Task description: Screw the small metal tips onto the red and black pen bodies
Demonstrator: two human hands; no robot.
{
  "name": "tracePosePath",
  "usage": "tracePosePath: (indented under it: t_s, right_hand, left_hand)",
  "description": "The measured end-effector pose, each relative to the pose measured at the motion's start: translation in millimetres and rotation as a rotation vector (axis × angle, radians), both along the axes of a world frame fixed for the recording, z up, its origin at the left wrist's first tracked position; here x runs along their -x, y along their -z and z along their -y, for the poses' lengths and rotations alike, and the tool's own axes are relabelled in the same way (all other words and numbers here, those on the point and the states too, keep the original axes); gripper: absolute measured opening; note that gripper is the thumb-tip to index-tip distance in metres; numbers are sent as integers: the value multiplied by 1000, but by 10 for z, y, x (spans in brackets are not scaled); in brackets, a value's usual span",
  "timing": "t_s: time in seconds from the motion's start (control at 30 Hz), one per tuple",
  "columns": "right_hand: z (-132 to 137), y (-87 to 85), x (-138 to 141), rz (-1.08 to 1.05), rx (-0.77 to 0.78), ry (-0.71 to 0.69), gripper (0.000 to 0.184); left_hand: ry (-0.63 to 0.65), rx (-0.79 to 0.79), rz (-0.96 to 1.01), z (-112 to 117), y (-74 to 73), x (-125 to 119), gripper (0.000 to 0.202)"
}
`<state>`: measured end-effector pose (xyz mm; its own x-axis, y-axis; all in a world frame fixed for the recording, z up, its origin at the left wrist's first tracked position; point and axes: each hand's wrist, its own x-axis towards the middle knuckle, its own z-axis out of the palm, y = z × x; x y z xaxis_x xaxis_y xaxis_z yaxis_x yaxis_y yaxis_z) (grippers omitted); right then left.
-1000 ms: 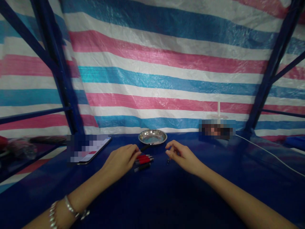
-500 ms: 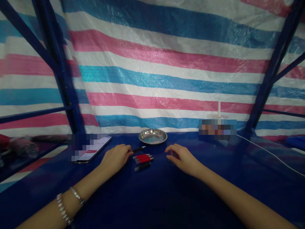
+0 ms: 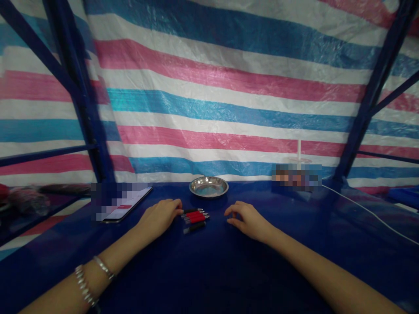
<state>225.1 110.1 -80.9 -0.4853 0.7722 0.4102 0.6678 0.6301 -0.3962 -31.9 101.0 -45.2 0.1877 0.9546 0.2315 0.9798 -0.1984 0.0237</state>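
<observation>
Several pens [image 3: 195,216], red and black, lie side by side on the blue table cover [image 3: 209,270]. My left hand [image 3: 160,216] rests just left of them, fingers curled, its fingertips on the end of the topmost black pen [image 3: 193,210]. My right hand [image 3: 246,219] lies palm down to the right of the pens, apart from them. Its fingers are bent and pinched onto the cover, and whatever is under them is hidden. I wear bracelets [image 3: 87,283] on my left wrist.
A round metal dish [image 3: 208,186] stands behind the pens, near the striped tarp wall. A phone [image 3: 126,205] lies at the back left. A blurred object [image 3: 296,176] sits at the back right, with a white cable [image 3: 369,211] running from it. Blue frame posts [image 3: 81,100] stand on both sides.
My left hand has brought the black pen down from pointing at the dish to lie with the other pens. My right hand has lowered onto the spot where a small dark piece lay.
</observation>
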Motion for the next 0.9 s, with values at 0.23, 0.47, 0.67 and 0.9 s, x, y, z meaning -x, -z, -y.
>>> tracePosePath:
  t_s: [0.23,0.47,0.67,0.9]
  right_hand:
    - [-8,12,3,0,2,-36,11]
    - [-12,18,-5,2,-10,-14,19]
    - [-28,16,-7,25,2,25,13]
    - [-13,-11,-12,34,-18,13,10]
  left_hand:
    - [177,-65,36,115,-95,-101,33]
    - [255,24,-18,318,-173,-266,32]
    - [213,101,-66,393,-170,-269,26]
    - [181,105,-128,400,-157,-283,23]
